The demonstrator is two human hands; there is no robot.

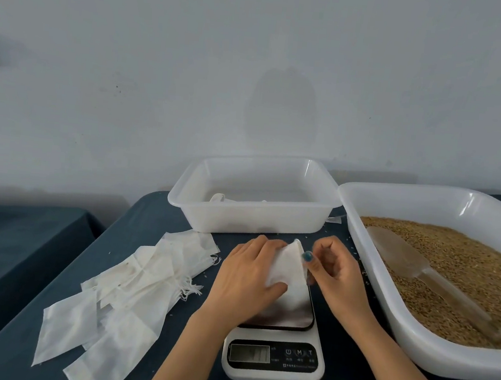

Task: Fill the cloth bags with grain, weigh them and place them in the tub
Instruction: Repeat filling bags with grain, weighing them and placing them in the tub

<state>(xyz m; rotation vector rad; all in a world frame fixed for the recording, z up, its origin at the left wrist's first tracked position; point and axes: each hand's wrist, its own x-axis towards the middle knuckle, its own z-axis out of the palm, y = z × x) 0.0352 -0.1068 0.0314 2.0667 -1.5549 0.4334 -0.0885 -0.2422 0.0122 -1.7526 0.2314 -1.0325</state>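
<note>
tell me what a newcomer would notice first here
The left hand and right hand hold a white cloth bag over the digital scale at centre. To the right, a big white tub of grain holds a clear scoop; empty cloth bags lie scattered at left.

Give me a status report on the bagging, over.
Left hand and right hand both grip one cloth bag at the scale. Scoop lies in the grain. Nothing blocks the tub.
</note>
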